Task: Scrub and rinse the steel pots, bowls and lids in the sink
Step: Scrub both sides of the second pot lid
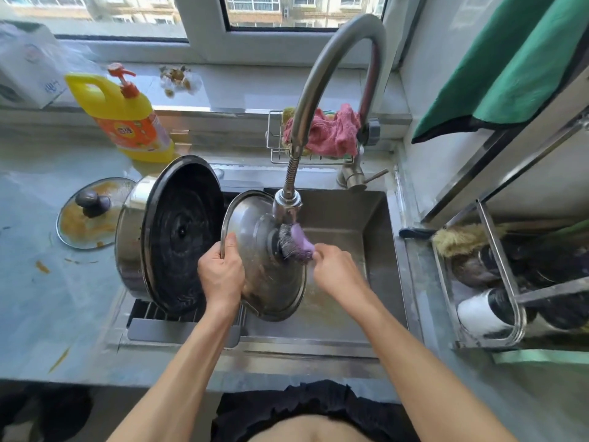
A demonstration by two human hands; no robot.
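Two hands work over the steel sink (376, 218): our left hand (221, 275) grips the round, domed steel lid (255, 250) by its rim, our right hand (334, 271) pinches a wiry purple scrubber (294, 244) against its knob. Left of the sink, a blackened pot (172, 234) leans on grey counter (47, 301).

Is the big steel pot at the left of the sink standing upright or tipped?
Tipped. The pot lies on its side on the drain rack, its blackened bottom facing the camera.
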